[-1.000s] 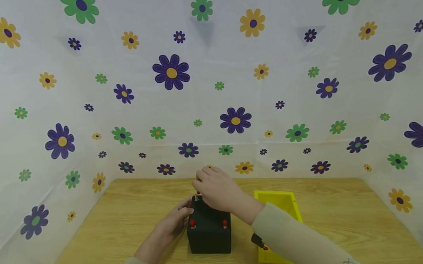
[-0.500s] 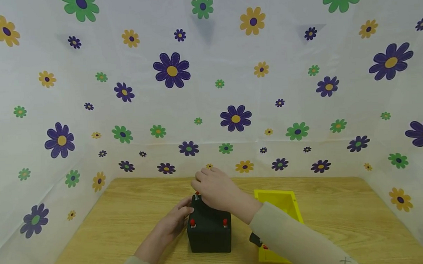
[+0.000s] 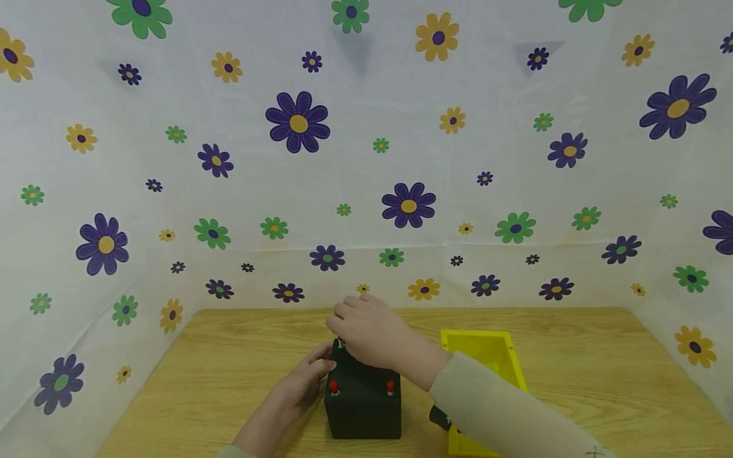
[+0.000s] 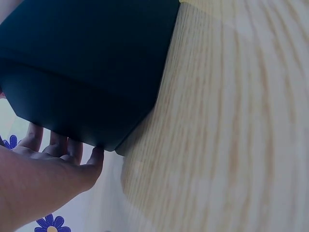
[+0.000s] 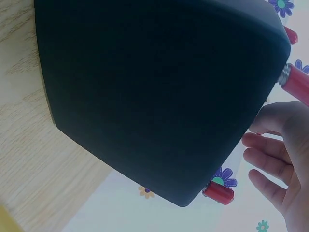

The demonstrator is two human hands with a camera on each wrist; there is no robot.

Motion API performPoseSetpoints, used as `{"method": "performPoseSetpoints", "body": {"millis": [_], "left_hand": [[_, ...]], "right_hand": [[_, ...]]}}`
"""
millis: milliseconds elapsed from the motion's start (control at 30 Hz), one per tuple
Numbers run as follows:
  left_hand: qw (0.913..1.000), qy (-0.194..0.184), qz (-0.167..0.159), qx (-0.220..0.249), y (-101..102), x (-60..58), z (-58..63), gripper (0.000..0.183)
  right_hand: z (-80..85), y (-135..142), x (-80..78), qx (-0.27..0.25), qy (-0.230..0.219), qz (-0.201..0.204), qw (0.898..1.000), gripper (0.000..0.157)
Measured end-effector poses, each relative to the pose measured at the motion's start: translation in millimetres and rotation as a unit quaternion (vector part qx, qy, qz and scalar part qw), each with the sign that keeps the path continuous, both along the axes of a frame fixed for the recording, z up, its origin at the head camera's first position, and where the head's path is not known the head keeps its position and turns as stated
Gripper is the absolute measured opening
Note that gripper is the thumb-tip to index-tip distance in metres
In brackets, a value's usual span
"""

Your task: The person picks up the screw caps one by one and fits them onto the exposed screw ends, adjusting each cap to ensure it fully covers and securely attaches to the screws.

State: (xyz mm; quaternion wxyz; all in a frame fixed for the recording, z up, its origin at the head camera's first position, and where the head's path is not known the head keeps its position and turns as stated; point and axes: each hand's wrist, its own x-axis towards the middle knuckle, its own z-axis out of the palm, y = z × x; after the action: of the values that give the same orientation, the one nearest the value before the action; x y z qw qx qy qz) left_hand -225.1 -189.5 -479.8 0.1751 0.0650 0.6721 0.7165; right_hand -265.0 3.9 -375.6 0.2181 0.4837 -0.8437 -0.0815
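A black box (image 3: 363, 411) stands on the wooden table, with red-capped switches (image 3: 390, 387) on metal stems at its top corners. My left hand (image 3: 299, 386) grips its left side, the thumb near the top edge. In the left wrist view the fingers (image 4: 59, 144) reach behind the box's far edge and their tips are hidden. My right hand (image 3: 370, 330) arches over the top, fingertips down at the far-left switch. In the right wrist view thumb and forefinger (image 5: 263, 121) come together at the box's top edge, the other fingers loosely bent; their grip is mostly hidden.
A yellow bin (image 3: 476, 343) stands on the table (image 3: 590, 376) right of the box, partly covered by the right sleeve (image 3: 500, 406). A black device (image 3: 440, 417) shows under that sleeve. A white flowered cloth (image 3: 498, 184) closes off the back and sides.
My right hand has shifted slightly left and down, and the far-left switch's red cap is now largely covered by it. The left hand and the box hold their place.
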Motion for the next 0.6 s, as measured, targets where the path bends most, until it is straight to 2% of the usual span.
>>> {"method": "performPoseSetpoints", "body": {"millis": [600], "left_hand": [[0.9999,-0.005,-0.002,0.011,-1.9,-4.2,0.0,0.075]], "right_hand": [[-3.3,-2.5,-6.4,0.015,-0.016,0.002,1.0,0.017]]}}
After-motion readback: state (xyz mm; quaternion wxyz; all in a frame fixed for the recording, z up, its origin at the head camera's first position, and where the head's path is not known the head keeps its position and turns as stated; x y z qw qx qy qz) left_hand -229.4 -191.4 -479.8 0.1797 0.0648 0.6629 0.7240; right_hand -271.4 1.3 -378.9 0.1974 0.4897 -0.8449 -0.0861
